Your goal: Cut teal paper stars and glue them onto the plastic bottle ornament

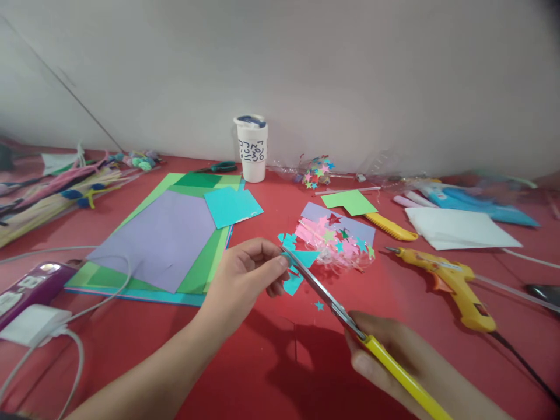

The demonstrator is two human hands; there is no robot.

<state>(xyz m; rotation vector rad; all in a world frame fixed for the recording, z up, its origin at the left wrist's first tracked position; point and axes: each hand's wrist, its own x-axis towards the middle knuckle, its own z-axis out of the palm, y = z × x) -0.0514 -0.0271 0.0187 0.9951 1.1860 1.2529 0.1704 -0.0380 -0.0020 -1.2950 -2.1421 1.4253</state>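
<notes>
My left hand (247,271) pinches a small turquoise paper piece (307,257) between thumb and fingertips. My right hand (394,338) is closed around a pair of scissors (339,312) with yellow handles. The metal blades point up and left, crossing the paper with their tips by my left thumb. Turquoise paper scraps (293,283) lie under and behind the held piece. A single blue star (319,306) rests on the red table just left of the scissors. Behind the blades sits a pink pile (321,236) with colored stars and clear shreds on it.
Stacked colored sheets (157,239) spread at the left. A white cup (254,149) stands near the wall. At the right lie a yellow glue gun (452,280), a yellow utility knife (391,226) and white paper (461,228). A purple power strip (37,289) with cables sits front left.
</notes>
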